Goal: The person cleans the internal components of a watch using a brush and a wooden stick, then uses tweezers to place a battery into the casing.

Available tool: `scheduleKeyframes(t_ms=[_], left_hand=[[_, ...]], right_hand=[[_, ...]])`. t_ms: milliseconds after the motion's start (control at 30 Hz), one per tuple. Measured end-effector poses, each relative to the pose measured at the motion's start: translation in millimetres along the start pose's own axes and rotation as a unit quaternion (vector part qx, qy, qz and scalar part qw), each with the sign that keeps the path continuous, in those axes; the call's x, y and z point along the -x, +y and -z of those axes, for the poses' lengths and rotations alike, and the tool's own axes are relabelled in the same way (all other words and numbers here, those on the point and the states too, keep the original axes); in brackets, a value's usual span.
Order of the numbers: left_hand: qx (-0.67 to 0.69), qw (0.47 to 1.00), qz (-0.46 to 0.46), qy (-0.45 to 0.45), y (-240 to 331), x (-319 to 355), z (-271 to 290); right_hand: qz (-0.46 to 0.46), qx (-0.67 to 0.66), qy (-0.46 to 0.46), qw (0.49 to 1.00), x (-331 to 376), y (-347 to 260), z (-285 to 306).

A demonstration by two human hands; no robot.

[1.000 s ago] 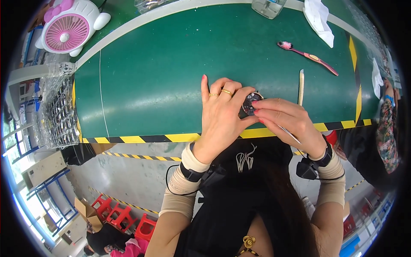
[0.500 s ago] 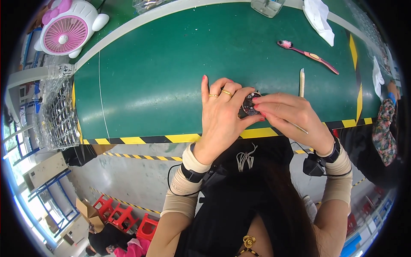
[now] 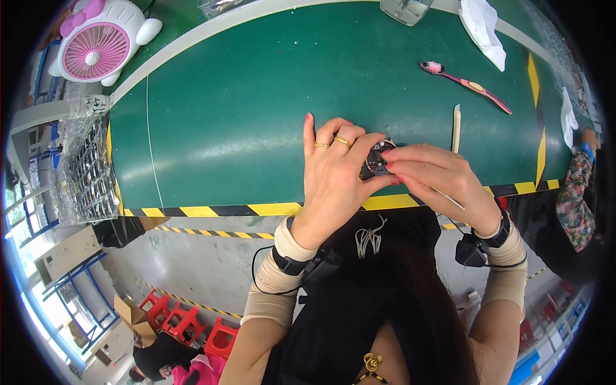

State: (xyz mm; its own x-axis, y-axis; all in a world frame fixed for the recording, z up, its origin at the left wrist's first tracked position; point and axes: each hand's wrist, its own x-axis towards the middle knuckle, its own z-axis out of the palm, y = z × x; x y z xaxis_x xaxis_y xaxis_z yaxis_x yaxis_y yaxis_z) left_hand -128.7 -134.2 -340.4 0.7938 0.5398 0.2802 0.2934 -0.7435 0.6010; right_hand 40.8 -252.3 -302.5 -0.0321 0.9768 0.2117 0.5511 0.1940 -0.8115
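Observation:
A small round circuit board [image 3: 378, 160], dark with tiny pale parts on it, is held just above the table's front edge. My left hand [image 3: 337, 170] grips its left side between thumb and forefinger, the other fingers stretched out over the mat. My right hand [image 3: 443, 170] is closed in a pinch, its fingertips at the board's right side. A thin pale rod [image 3: 450, 199] sticks out below the right hand's fingers; its working end is hidden. Right of the hands lies a slim pale stick [image 3: 456, 128], and beyond it a pink toothbrush [image 3: 471, 85].
The green tabletop [image 3: 237, 109] ends in a yellow-black striped edge [image 3: 276, 209]. A white and pink fan [image 3: 96, 48] stands far left, above a bagged tray of parts [image 3: 86, 167]. At the back are a clear container [image 3: 406, 9] and white tissue [image 3: 482, 32]. Someone's flowered sleeve [image 3: 575, 199] shows at right.
Both hands stay around the round board with almost the same grip. The view has shifted slightly, so the toothbrush and stick appear a little farther right.

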Motion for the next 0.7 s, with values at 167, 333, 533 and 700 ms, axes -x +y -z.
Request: scheduleKeyframes(t_ms=[167,333,533,700], left_hand=[[0.003,1.0,-0.013,0.003,0,-3,0],[-0.011,1.0,-0.006,0.0,0,0,4],[-0.01,1.0,-0.016,0.004,2,-1,3],[-0.012,1.0,-0.012,0.004,4,-2,2]], right_hand=[[-0.028,0.012,0.053,0.998,7,-4,7],[-0.066,0.229,0.247,0.939,46,13,40],[-0.091,0.403,0.236,0.88,56,69,104],[-0.04,0.507,0.131,0.851,51,109,150]])
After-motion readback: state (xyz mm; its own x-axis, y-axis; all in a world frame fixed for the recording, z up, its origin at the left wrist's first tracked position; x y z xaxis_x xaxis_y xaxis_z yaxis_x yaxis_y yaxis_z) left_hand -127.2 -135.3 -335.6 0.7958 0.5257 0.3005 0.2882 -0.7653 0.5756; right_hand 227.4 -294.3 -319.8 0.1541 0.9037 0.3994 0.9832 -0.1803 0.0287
